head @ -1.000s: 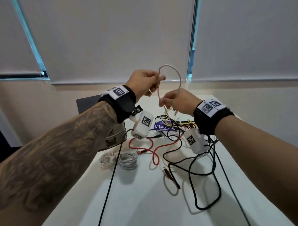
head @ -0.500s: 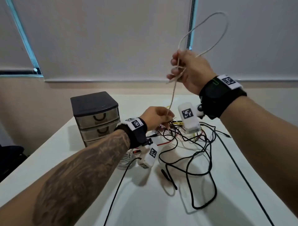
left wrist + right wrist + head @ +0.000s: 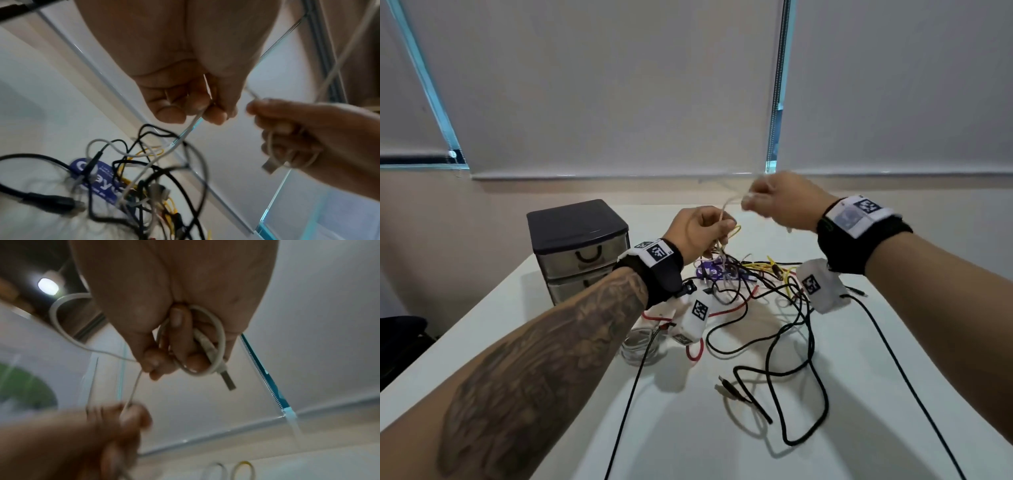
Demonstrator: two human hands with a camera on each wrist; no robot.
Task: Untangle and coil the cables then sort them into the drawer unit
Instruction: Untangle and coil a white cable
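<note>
On white table [image 3: 859, 428]: cable tangle [image 3: 767, 308], drawer unit [image 3: 580, 246] (blinds [image 3: 619, 85] behind).

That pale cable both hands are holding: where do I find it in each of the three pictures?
Head view: the white USB cable is upper centre, between the left hand and the right hand.
Left wrist view: the cable drops from the fingers at centre into the tangle.
Right wrist view: looped around the fingers, centre.
Shared landmark: the blue window strip.

Drawer unit [image 3: 582, 250] left of cables [image 3: 767, 308]
</note>
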